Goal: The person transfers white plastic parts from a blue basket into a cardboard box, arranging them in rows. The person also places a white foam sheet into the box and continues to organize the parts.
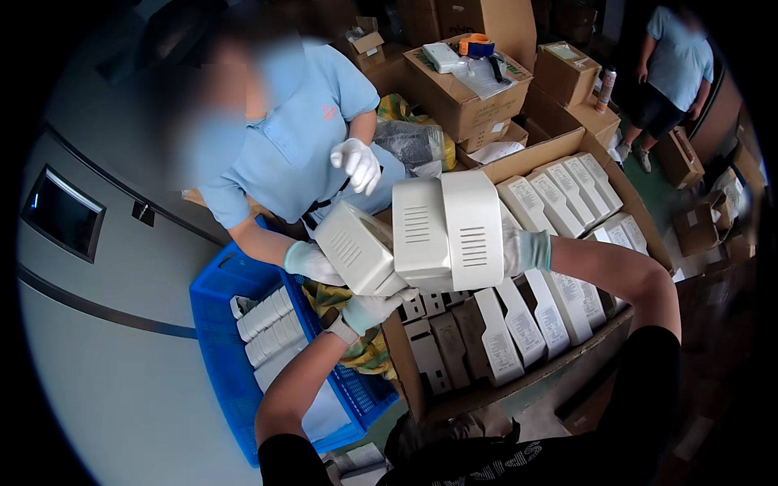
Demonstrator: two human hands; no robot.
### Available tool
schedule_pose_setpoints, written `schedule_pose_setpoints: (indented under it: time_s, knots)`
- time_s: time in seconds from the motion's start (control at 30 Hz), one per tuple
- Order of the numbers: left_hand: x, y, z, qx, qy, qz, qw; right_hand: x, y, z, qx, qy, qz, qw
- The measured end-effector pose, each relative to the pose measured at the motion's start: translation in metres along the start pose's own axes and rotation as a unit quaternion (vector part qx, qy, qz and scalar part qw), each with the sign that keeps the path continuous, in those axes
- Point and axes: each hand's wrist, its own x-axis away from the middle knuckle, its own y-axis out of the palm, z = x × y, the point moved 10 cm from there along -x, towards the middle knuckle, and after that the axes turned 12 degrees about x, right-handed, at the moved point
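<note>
Three white plastic housings with slotted vents are held together in the air over the edge of a large carton. My right hand, in a white glove with a pale cuff, grips the right end of the row at the rightmost housing. The middle housing sits against it. My left hand, also gloved, is closed at the bottom edge of the tilted left housing. A co-worker's gloved hand touches that same housing from the left. Most of my right fingers are hidden behind the plastic.
The open carton holds rows of similar white housings. At left stands a blue crate with white parts inside. Facing me, the co-worker raises another gloved hand. Stacked cartons stand behind; another person is at far right.
</note>
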Motion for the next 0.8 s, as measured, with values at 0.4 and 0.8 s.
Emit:
schedule_pose_setpoints:
  time_s: [0.4, 0.8]
  knots:
    - [0.017, 0.104, -0.12, -0.235, -0.242, -0.365, 0.868, 0.136, 0.165, 0.061, -0.019, 0.102, -0.338, 0.935]
    - [-0.059, 0.089, -0.099, 0.605, -0.444, 0.182, 0.635, 0.175, 0.149, 0.095, -0.268, 0.693, -0.151, 0.652]
